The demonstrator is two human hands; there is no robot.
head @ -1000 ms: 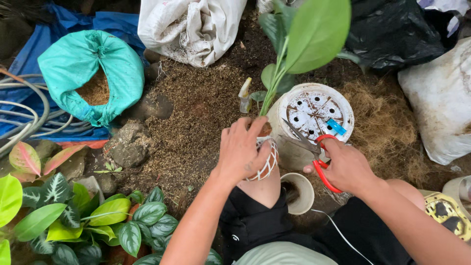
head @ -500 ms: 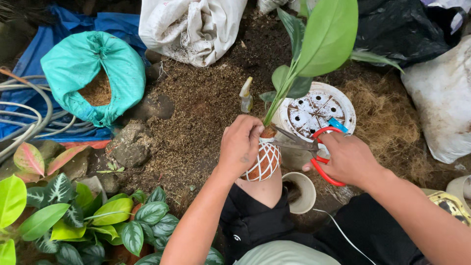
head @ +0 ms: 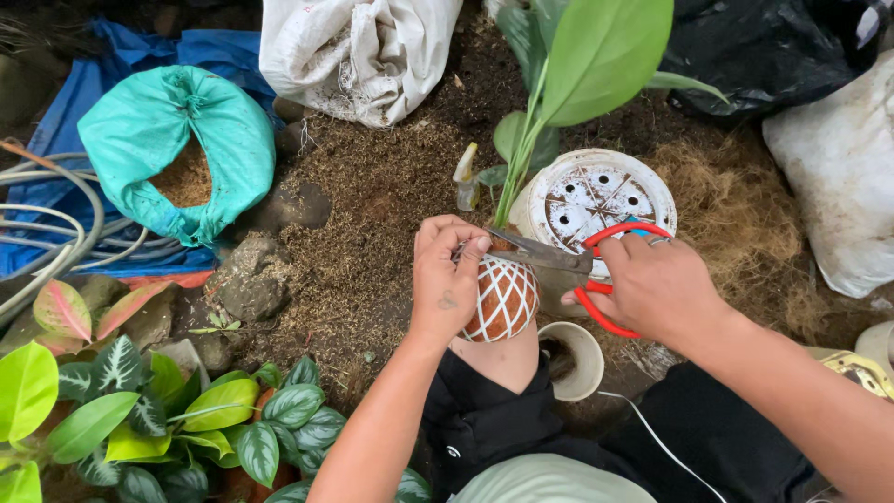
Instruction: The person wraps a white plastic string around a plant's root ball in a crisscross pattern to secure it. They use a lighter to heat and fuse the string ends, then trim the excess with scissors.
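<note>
Head view: left hand [head: 447, 279] grips string-netted root ball [head: 503, 298]; right hand [head: 656, 284] holds red-handled scissors [head: 596, 270].

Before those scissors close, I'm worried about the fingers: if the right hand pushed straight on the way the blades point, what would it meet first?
Probably the left hand's fingers: the scissors in the right hand point left across the netted root ball towards them. Depth is unclear.

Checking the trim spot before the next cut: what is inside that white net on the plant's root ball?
The white string net wraps a round brown root ball, seen through its gaps. Green stems rise from its top. The left hand covers its left side, and the red-handled scissors cross the top.
</note>
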